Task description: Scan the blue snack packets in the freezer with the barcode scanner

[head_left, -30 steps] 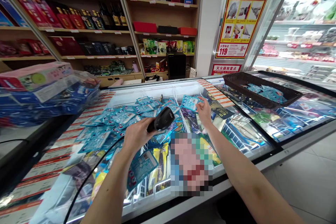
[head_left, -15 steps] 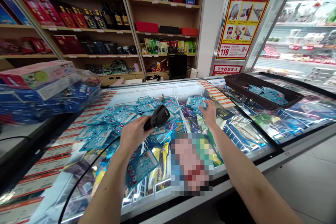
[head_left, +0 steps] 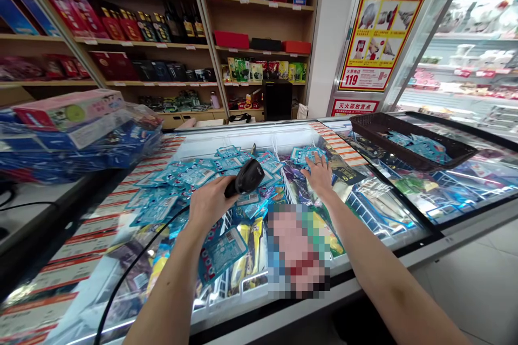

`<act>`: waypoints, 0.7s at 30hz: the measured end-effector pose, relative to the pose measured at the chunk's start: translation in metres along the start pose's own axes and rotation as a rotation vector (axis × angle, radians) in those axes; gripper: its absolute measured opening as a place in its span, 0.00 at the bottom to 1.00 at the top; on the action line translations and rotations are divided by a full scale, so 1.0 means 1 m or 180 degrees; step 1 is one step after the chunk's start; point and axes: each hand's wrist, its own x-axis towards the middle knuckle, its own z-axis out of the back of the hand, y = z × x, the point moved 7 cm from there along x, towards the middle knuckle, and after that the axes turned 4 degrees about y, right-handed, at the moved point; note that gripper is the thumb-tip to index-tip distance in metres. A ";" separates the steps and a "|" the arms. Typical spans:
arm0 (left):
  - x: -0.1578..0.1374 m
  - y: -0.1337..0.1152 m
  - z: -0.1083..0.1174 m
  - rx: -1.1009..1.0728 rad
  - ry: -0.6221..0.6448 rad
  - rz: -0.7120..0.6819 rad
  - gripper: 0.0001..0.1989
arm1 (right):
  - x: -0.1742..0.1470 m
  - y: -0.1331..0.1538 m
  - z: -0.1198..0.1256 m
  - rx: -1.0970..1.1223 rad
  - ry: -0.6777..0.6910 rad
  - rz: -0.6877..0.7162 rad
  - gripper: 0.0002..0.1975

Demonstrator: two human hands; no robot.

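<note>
My left hand (head_left: 211,202) is closed round the handle of a black barcode scanner (head_left: 250,177), its head tilted up to the right. A black cable runs from the scanner past my left forearm. My right hand (head_left: 318,173) has its fingers spread, the tips over or touching a small group of blue packets (head_left: 301,155); contact is hard to make out. Left of the scanner lies a large heap of blue packets (head_left: 172,186) on the freezer. One single blue packet (head_left: 223,254) rests below my left wrist, partly behind the forearm.
The chest freezer (head_left: 343,285) has wire baskets holding bagged ice pops and other packs. A brown tray (head_left: 457,159) with more blue packets sits at the right. Plastic-wrapped boxes (head_left: 76,135) stand at the left. Shelves (head_left: 259,2) of boxes and bottles rise behind.
The fingers of my right hand have opened and spread away from the blue packets, which stay there. My left hand still holds the scanner. The whole view has shifted slightly.
</note>
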 end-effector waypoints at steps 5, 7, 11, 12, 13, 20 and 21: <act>-0.001 0.007 0.003 0.0098 -0.0096 0.0188 0.19 | -0.002 0.023 0.009 0.0297 -0.0185 0.0491 0.22; -0.001 0.010 0.003 0.0095 -0.0105 0.0246 0.19 | -0.004 0.037 0.008 0.0585 -0.0051 0.0769 0.20; -0.002 0.016 0.004 0.0029 -0.0130 0.0308 0.20 | -0.005 0.054 0.000 0.0977 0.0192 0.0980 0.19; -0.002 0.017 0.004 0.0011 -0.0135 0.0325 0.20 | -0.003 0.056 -0.001 0.1021 0.0232 0.0963 0.19; -0.002 0.019 0.004 -0.0005 -0.0144 0.0345 0.20 | 0.000 0.058 -0.002 0.1054 0.0271 0.0944 0.19; -0.004 0.023 0.006 -0.0114 -0.0167 0.0444 0.20 | 0.018 0.104 -0.009 0.0957 0.0765 0.1928 0.20; -0.004 0.023 0.006 -0.0134 -0.0160 0.0453 0.20 | 0.019 0.109 -0.012 0.0869 0.0839 0.1997 0.20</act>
